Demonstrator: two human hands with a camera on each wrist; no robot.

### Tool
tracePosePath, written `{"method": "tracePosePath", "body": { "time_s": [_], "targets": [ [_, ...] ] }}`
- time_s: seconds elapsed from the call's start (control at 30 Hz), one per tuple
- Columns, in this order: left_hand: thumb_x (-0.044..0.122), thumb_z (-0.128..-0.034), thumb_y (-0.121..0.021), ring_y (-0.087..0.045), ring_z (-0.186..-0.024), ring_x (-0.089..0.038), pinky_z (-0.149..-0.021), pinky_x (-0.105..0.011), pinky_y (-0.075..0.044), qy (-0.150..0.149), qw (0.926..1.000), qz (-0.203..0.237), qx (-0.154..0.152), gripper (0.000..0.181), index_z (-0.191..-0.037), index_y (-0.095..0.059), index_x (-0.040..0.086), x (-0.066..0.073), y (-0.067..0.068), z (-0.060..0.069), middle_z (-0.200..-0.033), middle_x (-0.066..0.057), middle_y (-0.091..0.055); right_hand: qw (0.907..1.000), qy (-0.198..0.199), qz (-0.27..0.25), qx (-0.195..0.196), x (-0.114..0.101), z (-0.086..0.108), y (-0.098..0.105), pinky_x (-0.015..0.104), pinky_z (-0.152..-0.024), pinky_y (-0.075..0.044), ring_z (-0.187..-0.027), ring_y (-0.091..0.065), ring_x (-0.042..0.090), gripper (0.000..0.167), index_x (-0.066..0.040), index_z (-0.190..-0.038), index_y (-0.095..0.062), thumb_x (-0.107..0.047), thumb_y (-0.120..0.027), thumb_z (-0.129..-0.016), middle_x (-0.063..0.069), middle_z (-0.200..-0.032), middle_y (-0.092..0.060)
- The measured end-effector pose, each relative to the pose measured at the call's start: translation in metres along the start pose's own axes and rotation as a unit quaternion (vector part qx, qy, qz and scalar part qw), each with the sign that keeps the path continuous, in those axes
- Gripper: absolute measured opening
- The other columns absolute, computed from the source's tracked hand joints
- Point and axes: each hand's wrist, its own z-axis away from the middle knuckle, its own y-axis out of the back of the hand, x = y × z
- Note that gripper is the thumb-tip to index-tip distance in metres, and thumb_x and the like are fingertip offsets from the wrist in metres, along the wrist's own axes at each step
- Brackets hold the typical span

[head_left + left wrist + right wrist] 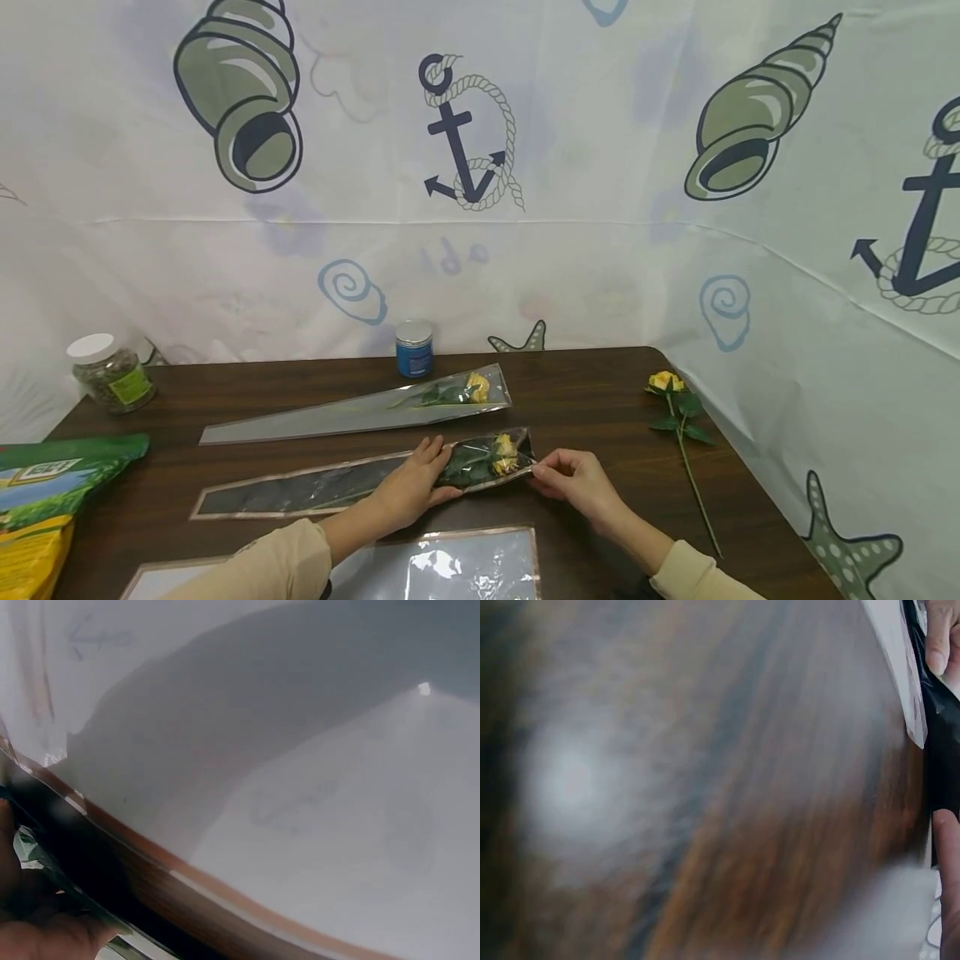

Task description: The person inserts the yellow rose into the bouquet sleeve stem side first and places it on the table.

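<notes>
A long, tapered black flower sleeve [300, 490] with a clear front and pale border lies across the table, a yellow rose [505, 455] inside its wide end. My left hand [411, 487] rests on the sleeve beside the rose's leaves, fingers extended. At the wide end my right hand [577, 485] pinches the sleeve's lower corner between thumb and fingers. Behind it lies a grey sleeve [315, 423] holding another yellow rose [477, 387]. A loose yellow rose [666, 382] with a long green stem lies to the right. Both wrist views show the hands only at the frame edge.
A stack of pale clear-fronted sleeves [472, 567] lies at the table's front. A blue jar [414, 350] stands at the back, a lidded glass jar [112, 375] at the back left. A green and yellow bag [45, 500] sits on the left edge. A printed cloth hangs behind.
</notes>
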Motion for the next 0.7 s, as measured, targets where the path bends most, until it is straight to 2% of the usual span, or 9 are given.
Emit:
{"method": "tracePosePath", "body": {
  "time_s": [0.1,0.2,0.3,0.4,0.53,0.7],
  "targets": [
    [0.036,-0.0855,-0.066,-0.029,-0.132,-0.049,-0.103,-0.055,-0.032,0.003,1.0000,-0.002,-0.008,0.071,-0.132,-0.044,-0.013,0.002,0.001,0.001,-0.141,-0.034,-0.034,0.9998,-0.004,0.015,-0.014,0.000,0.002,0.004,0.038,-0.079,-0.055,-0.090,-0.068,0.028,0.031,0.020,-0.098,-0.057,-0.009,-0.062,-0.090,0.020,-0.097,-0.067],
    [0.037,-0.0849,-0.066,-0.028,-0.133,-0.049,-0.104,-0.056,-0.031,0.002,0.9999,-0.006,-0.010,0.073,-0.133,-0.042,-0.013,0.002,0.002,0.001,-0.142,-0.034,-0.033,0.9993,-0.026,0.016,-0.022,-0.002,0.002,0.007,0.036,-0.075,-0.056,-0.083,-0.069,0.024,0.034,0.019,-0.101,-0.056,-0.013,-0.062,-0.091,0.016,-0.093,-0.067],
    [0.038,-0.0843,-0.067,-0.029,-0.132,-0.051,-0.104,-0.056,-0.031,-0.005,0.9999,-0.010,-0.007,0.075,-0.132,-0.042,-0.015,0.002,0.002,0.002,-0.141,-0.036,-0.032,0.9978,-0.064,0.007,-0.016,-0.005,-0.001,0.007,0.032,-0.068,-0.057,-0.071,-0.064,0.015,0.034,0.012,-0.099,-0.059,-0.021,-0.062,-0.091,0.006,-0.083,-0.063],
    [0.037,-0.0839,-0.067,-0.029,-0.131,-0.052,-0.104,-0.057,-0.030,-0.011,0.9999,-0.010,-0.004,0.076,-0.132,-0.042,-0.015,0.000,0.000,0.002,-0.141,-0.037,-0.032,0.9958,-0.091,-0.011,-0.005,-0.008,-0.003,0.004,0.028,-0.064,-0.055,-0.065,-0.055,0.009,0.027,0.003,-0.094,-0.061,-0.024,-0.063,-0.091,0.000,-0.077,-0.056],
    [0.038,-0.0840,-0.067,-0.029,-0.131,-0.052,-0.104,-0.057,-0.030,-0.012,0.9999,-0.009,-0.004,0.076,-0.132,-0.041,-0.016,-0.003,-0.002,0.001,-0.141,-0.037,-0.032,0.9948,-0.093,-0.042,0.002,-0.009,-0.002,0.002,0.026,-0.063,-0.054,-0.064,-0.051,0.008,0.014,-0.005,-0.090,-0.060,-0.019,-0.064,-0.090,-0.002,-0.077,-0.053],
    [0.038,-0.0828,-0.068,-0.029,-0.131,-0.052,-0.104,-0.056,-0.031,-0.006,0.9999,-0.012,0.001,0.078,-0.132,-0.041,-0.016,-0.004,0.000,0.001,-0.141,-0.037,-0.032,0.9941,-0.090,-0.057,0.017,-0.005,0.003,0.006,0.027,-0.065,-0.055,-0.065,-0.054,0.009,0.009,-0.009,-0.085,-0.058,-0.014,-0.063,-0.090,-0.002,-0.078,-0.052]
  ]
}}
